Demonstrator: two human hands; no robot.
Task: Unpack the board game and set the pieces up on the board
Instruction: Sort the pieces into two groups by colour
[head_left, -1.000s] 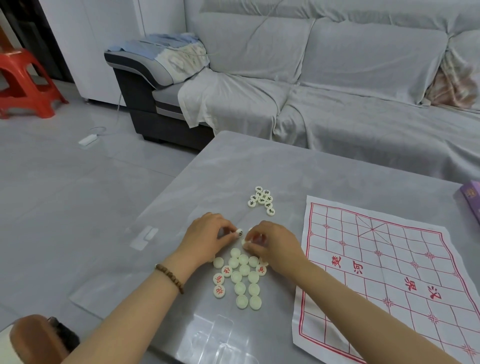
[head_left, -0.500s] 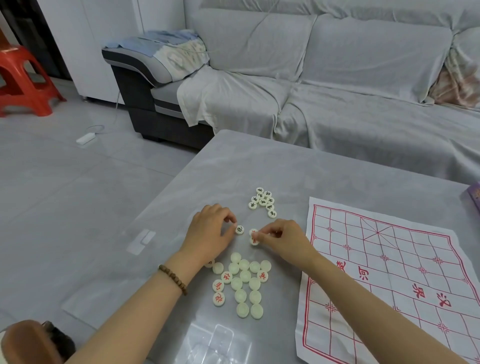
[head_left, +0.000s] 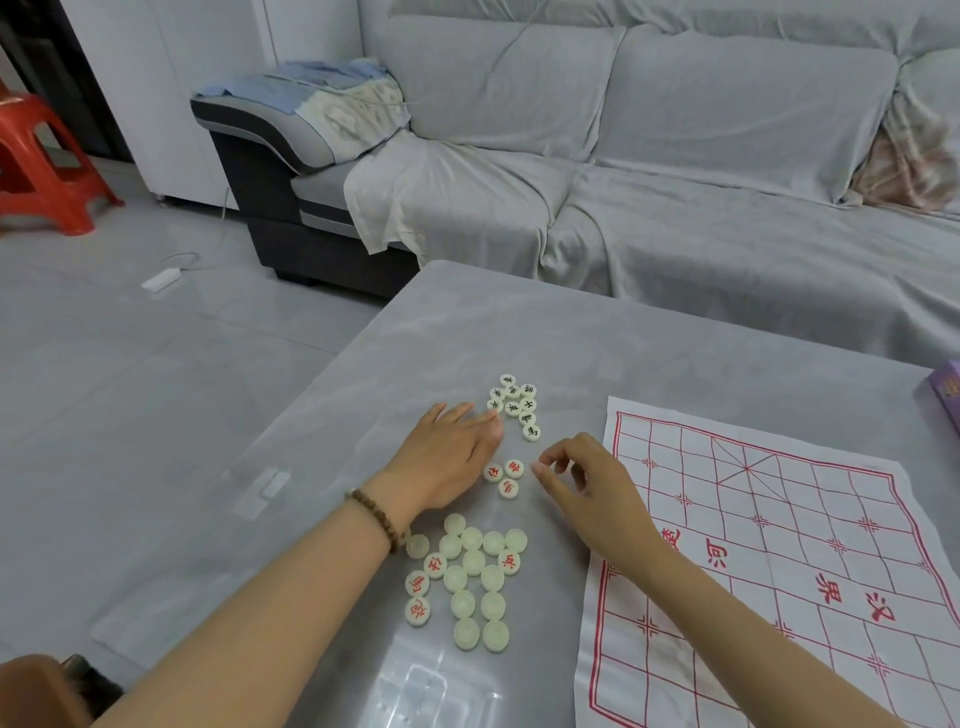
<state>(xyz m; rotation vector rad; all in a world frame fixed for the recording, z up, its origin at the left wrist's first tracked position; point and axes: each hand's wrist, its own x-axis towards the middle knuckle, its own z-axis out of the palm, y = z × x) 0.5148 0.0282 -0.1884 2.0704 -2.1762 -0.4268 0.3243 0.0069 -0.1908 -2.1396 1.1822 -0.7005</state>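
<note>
Grey tabletop (head_left: 675, 353) is seen from above, and both bare hands are out over it. The left hand (head_left: 447, 457) is laid low and stretched forward, fingers straight and held close together. Its tips are brought right up to the black-lettered pieces (head_left: 514, 402), a tight cluster on the far side; whether the nearest disc is actually touched cannot be told. A bead bracelet (head_left: 374, 519) is worn on that wrist.

The right hand (head_left: 587, 488) is held just to the right, fingers loosely curled. Thumb and forefinger tips are drawn near each other, and nothing is seen between them. Just off those fingertips, between the two hands, three red-lettered pieces (head_left: 503, 477) are set face up, touching one another in a small triangle.

Nearer the body, between the two forearms, the main pile of pale discs (head_left: 467, 577) is spread out. Most are turned blank side up, and a few are shown with red characters.

The board (head_left: 779, 545), a white sheet printed with a red grid and red characters, is laid flat on the right of the table beside the right forearm. All the pieces are kept on the bare tabletop to its left.

A purple box (head_left: 943, 395) is cut off at the right edge of the view. Beyond the table a sofa (head_left: 675, 156) draped in grey cloth is stretched across the back. A red plastic stool (head_left: 41, 161) is seen at far left, and a white power strip (head_left: 161, 278) is left on the floor
</note>
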